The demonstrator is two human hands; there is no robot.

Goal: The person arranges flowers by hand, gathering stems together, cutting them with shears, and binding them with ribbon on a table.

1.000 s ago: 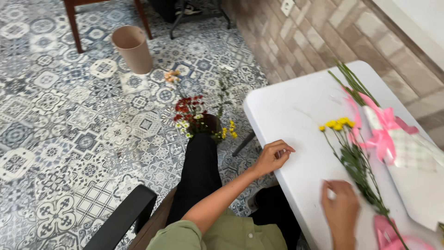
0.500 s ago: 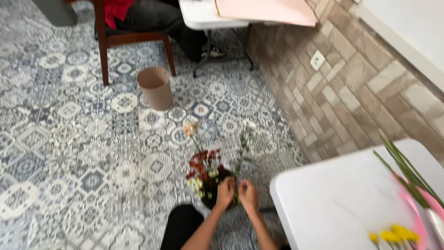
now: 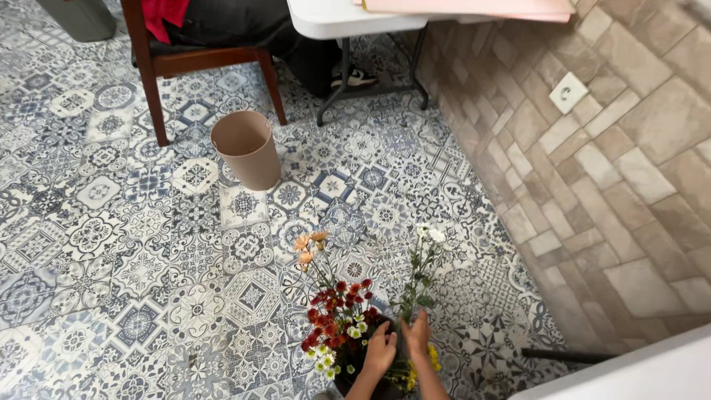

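Hands, both yours, low in the view, reaching down into a dark bucket of cut flowers on the patterned tile floor:

- Left hand: fingers bent down among the red flowers and the small white-and-green blooms at the bucket's rim; whether it grips a stem you cannot tell from here.
- Right hand: just beside the left, nearly touching it, fingers curled round the green stems of the white flowers, which rise upright from the bucket towards the wall.
- Orange flowers: on long thin stems, leaning up and to the left out of the same bunch.
- Yellow flowers: small, low at the right side of the bucket, just under your right wrist.
- Bin: tan, round, open-topped, standing on the floor well apart from the bucket, near a wooden chair.
- Folding table: white, at the top edge of the view, with a pale pink sheet lying on it.
- Brick wall: beige, along the right, with a white socket.
- White table edge: in the bottom right corner
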